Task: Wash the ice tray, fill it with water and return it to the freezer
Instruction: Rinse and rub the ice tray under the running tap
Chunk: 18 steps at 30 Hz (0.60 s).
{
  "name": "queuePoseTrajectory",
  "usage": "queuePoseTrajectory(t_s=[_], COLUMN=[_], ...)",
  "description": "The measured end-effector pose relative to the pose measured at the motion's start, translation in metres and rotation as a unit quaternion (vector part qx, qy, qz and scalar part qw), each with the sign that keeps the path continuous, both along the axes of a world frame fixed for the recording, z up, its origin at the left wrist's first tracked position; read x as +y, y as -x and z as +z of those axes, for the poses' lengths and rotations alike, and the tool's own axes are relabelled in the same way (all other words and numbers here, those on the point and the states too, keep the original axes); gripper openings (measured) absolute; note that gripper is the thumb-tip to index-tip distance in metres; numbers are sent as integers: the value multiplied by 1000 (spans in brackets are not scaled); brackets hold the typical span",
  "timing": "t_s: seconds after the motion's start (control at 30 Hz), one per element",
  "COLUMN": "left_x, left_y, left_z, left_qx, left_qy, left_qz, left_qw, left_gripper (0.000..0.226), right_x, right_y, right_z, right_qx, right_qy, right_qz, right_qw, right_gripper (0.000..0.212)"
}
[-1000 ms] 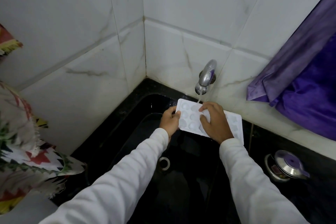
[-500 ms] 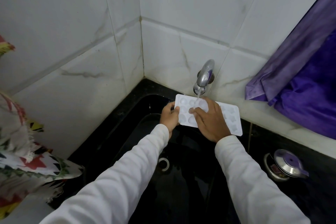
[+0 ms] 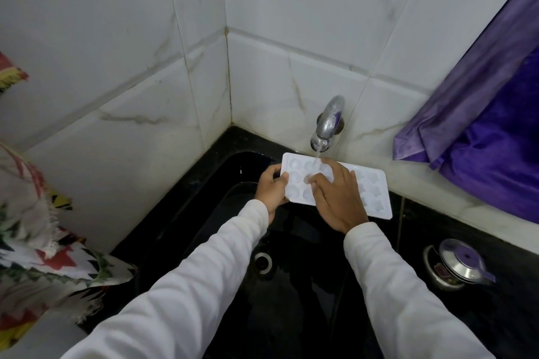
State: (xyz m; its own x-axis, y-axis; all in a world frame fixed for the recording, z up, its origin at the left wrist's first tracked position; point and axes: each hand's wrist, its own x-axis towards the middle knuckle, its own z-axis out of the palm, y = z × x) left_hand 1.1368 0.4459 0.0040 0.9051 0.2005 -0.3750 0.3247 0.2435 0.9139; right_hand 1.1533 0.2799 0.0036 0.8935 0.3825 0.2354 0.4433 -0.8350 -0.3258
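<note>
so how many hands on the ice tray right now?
2. The left hand grips the ice tray at its left end; the right hand rests on its middle, under the tap stream. Neither is hidden.

The ice tray (image 3: 376,195) was of smooth white plastic, wet under the stream. The tap (image 3: 329,122) was polished metal, the sink (image 3: 291,315) glossy black, the wall tiles (image 3: 116,38) glazed white with grey veins, the purple cloth (image 3: 481,125) satiny, and the sleeves (image 3: 180,300) matt white fabric.
</note>
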Motion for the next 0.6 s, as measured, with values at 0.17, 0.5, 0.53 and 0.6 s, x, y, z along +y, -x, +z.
queuePoseTrajectory(t_s=[0.17, 0.5, 0.53, 0.6], left_x=[-1, -4, -4, -4], left_y=[1, -8, -10, -13], left_z=[1, -1, 0, 1], left_qx=[-1, 13, 16, 19], left_qy=[3, 11, 13, 14], left_qz=[5, 25, 27, 31], left_qw=[1000, 1000, 999, 999], left_gripper=[18, 20, 20, 19], right_x=[-2, -5, -6, -6], right_y=[3, 6, 6, 7], right_z=[-2, -2, -3, -3], right_qx=[5, 23, 24, 26], right_qy=[-5, -99, -95, -88], right_qz=[10, -3, 0, 8], right_qw=[1000, 995, 995, 996], right_gripper=[33, 20, 21, 20])
